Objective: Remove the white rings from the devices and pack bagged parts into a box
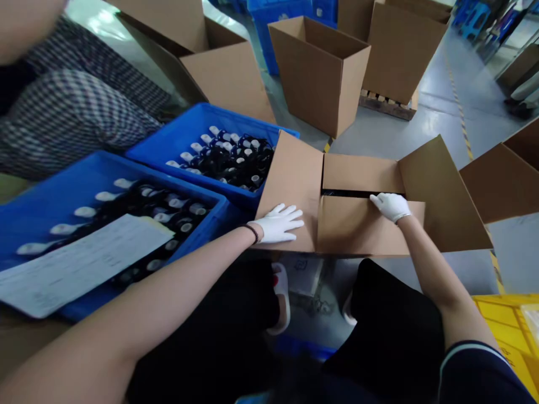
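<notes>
A cardboard box (295, 193) stands in front of my knees, its side flaps spread outward. My left hand (280, 224), in a white glove, lies flat on the left flap with its fingers spread. My right hand (391, 206), also gloved in white, has its fingers bent over the upper edge of the near flap (349, 224), which is folded inward. The far flap (362, 173) is folded in too. A dark gap between these two flaps shows something black inside; what it is I cannot make out.
Left of the box, two blue crates (214, 193) (202, 115) hold many dark items with pale ends. A written paper sheet (84, 264) lies across the nearer crate. Someone in checked clothing (80, 112) sits beyond. Open cartons (311, 73) stand behind; a yellow crate (501, 320) is right.
</notes>
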### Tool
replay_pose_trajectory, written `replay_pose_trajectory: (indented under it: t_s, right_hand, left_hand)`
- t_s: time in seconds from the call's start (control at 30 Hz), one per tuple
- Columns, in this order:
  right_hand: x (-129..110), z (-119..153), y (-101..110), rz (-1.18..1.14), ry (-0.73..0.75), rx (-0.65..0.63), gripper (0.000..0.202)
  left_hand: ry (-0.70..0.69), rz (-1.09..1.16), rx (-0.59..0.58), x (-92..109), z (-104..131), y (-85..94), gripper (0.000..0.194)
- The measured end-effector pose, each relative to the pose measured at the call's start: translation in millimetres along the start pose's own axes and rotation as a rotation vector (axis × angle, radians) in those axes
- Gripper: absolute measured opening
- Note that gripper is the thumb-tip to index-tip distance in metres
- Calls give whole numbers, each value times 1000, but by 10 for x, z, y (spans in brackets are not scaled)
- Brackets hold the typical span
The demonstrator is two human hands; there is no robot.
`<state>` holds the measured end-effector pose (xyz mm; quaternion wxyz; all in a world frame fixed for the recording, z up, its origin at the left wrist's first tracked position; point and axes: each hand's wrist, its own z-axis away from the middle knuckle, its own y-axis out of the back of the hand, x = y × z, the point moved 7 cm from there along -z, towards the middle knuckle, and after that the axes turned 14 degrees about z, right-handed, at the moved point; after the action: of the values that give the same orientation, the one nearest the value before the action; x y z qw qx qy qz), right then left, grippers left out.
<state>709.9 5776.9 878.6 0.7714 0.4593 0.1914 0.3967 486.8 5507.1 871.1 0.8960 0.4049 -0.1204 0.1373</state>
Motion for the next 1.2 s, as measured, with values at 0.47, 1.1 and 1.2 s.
replay_pose_trajectory:
  t_s: [0.47,1.1,1.2]
  right_hand:
    - [-744,1599,-396,184,704,-676,85]
    - [-1083,704,-1624,205,272,-287,76]
    - [-1088,608,-1562,217,295,-319,61]
  left_hand:
    - [60,-51,175,356,-57,-253,95]
    - [850,628,799,-437,291,435,69]
    - [906,783,803,-519,364,407,43]
